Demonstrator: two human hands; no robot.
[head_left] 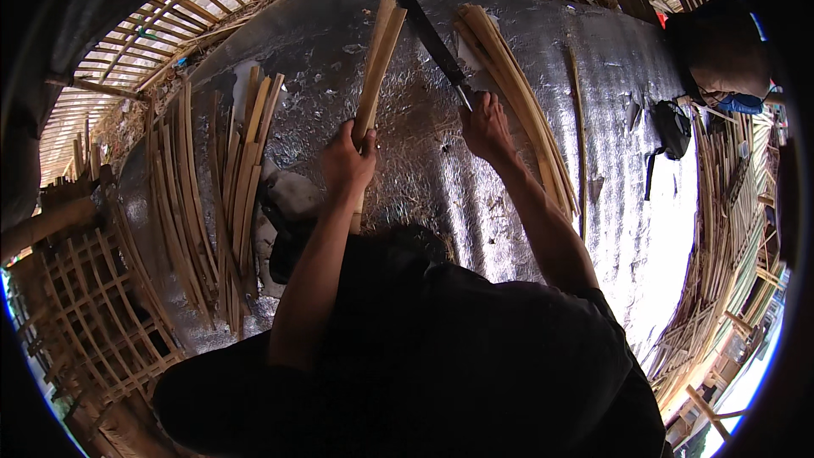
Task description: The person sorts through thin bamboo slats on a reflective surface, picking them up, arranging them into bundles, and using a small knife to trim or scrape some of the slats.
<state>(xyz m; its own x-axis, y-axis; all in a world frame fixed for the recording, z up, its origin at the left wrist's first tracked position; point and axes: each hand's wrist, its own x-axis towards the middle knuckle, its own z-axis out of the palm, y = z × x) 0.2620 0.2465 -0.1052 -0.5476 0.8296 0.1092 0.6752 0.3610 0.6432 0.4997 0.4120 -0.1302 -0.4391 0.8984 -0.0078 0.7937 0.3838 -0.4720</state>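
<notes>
My left hand [348, 159] is closed around a split bamboo piece [377, 68], which points away from me. Two lengths show side by side at its far end; whether they are fully apart I cannot tell. In my right hand [489, 129] is the handle of a machete [432, 42]. Its long dark blade slants up and to the left, its tip close to the bamboo's far end. Just right of the machete lies a bundle of bamboo strips [517, 93], beside my right forearm.
Shiny silver sheeting [619, 59] covers the floor. Several bamboo strips [182, 195] lie in piles at the left, next to a bamboo lattice [102, 305]. A black bag [672, 129] rests at the right, near a long stack of bamboo strips [712, 229]. Slatted bamboo fencing [161, 25] stands far left.
</notes>
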